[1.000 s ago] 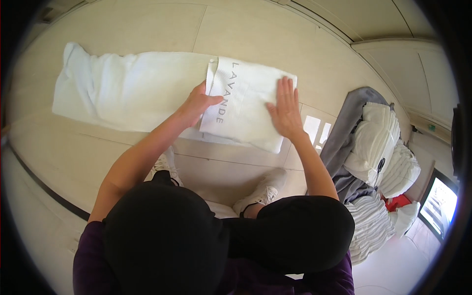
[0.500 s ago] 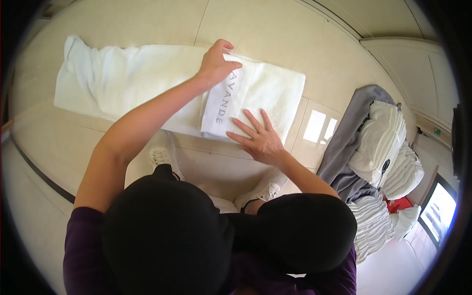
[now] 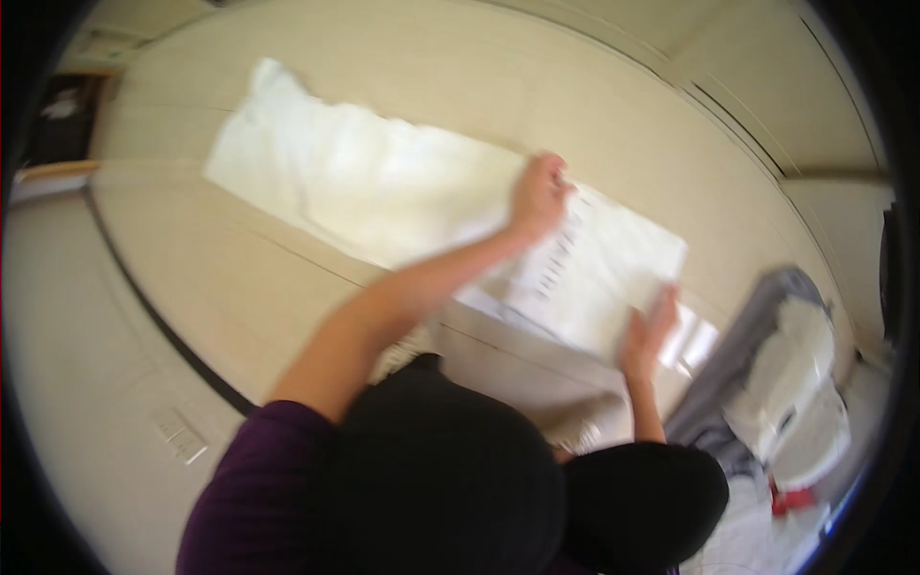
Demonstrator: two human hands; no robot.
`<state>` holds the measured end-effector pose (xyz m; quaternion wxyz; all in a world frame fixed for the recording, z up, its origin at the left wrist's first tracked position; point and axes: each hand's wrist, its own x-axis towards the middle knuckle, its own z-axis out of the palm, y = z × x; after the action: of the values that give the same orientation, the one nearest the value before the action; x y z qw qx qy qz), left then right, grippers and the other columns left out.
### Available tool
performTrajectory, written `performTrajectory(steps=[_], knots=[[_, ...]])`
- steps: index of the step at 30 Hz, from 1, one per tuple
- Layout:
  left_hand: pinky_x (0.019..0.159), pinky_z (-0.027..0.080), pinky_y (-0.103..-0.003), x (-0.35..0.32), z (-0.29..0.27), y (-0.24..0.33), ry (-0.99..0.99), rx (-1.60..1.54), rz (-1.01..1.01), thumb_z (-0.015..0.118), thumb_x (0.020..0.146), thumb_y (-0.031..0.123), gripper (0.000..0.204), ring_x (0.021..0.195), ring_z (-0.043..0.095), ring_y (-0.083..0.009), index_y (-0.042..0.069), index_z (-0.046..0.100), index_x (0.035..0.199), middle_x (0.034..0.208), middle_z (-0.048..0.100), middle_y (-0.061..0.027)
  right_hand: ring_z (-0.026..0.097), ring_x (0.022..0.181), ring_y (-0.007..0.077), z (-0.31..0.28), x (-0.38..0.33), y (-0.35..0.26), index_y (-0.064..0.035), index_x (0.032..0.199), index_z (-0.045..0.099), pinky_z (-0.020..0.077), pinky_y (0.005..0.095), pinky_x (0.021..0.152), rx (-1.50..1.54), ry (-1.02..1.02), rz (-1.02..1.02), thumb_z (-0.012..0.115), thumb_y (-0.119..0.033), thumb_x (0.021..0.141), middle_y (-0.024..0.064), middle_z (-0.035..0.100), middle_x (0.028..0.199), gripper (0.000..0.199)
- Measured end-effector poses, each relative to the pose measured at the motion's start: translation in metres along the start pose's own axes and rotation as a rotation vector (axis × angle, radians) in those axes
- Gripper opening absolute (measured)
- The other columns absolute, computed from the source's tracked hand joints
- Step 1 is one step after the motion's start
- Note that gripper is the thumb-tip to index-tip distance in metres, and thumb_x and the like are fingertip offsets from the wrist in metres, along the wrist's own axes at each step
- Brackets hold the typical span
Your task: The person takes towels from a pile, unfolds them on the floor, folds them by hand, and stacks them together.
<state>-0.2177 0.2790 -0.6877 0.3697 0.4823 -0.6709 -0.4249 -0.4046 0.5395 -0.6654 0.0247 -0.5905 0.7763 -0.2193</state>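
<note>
A long white towel (image 3: 383,182) lies on the floor, its right part folded over with a band of grey lettering across the fold. My left hand (image 3: 540,199) is closed on the far edge of this fold, beside the lettering. My right hand (image 3: 649,333), smeared by motion, is at the towel's near right corner, thumb and fingers apart. Whether its fingers touch the cloth is hard to make out. Wrinkles run through the towel's far left end.
Pale tiles (image 3: 316,287) cover the floor. At the right lies a grey cloth (image 3: 714,379) with bundled white textiles (image 3: 781,374) on it and a small red item (image 3: 793,500) below. A wall socket (image 3: 180,436) shows at the left, and pale panels (image 3: 767,105) line the far right.
The view has swung, so everything sits farther right and lower. My right hand has left its flat spread on the folded part for the towel's right corner. My left hand stays at the fold.
</note>
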Motion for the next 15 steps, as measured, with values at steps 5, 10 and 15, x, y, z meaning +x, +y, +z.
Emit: performTrajectory(steps=[5, 10, 15], knots=[[0.069, 0.054, -0.03, -0.03, -0.065, -0.008, 0.106, 0.055, 0.016, 0.062, 0.086, -0.006, 0.032, 0.084, 0.064, -0.0195, 0.004, 0.056, 0.115, 0.102, 0.06, -0.0104, 0.061, 0.108, 0.0204, -0.024, 0.046, 0.004, 0.0009, 0.14, 0.046, 0.0523, 0.0315, 0.087, 0.798, -0.299, 1.129, 0.069, -0.041, 0.095, 0.0113, 0.063, 0.119, 0.065], [0.071, 0.053, -0.028, -0.057, -0.154, -0.005, 0.07, -0.074, -0.186, 0.056, 0.088, -0.009, 0.029, 0.086, 0.064, -0.014, 0.005, 0.059, 0.113, 0.097, 0.066, -0.0066, 0.067, 0.089, 0.0147, -0.044, 0.054, 0.069, 0.0021, 0.12, 0.067, 0.0527, 0.0294, 0.078, 0.977, -0.458, 0.927, 0.07, -0.037, 0.095, 0.0058, 0.072, 0.103, 0.046], [0.071, 0.051, -0.029, -0.048, -0.257, -0.024, 0.355, 0.172, -0.035, 0.052, 0.084, -0.014, 0.029, 0.084, 0.064, -0.0167, 0.005, 0.063, 0.103, 0.092, 0.066, -0.0059, 0.065, 0.084, 0.0124, -0.098, 0.104, 0.222, 0.0003, 0.111, 0.07, 0.0519, 0.0281, 0.078, 0.318, -0.11, 0.839, 0.07, -0.029, 0.095, 0.0035, 0.071, 0.092, 0.033]])
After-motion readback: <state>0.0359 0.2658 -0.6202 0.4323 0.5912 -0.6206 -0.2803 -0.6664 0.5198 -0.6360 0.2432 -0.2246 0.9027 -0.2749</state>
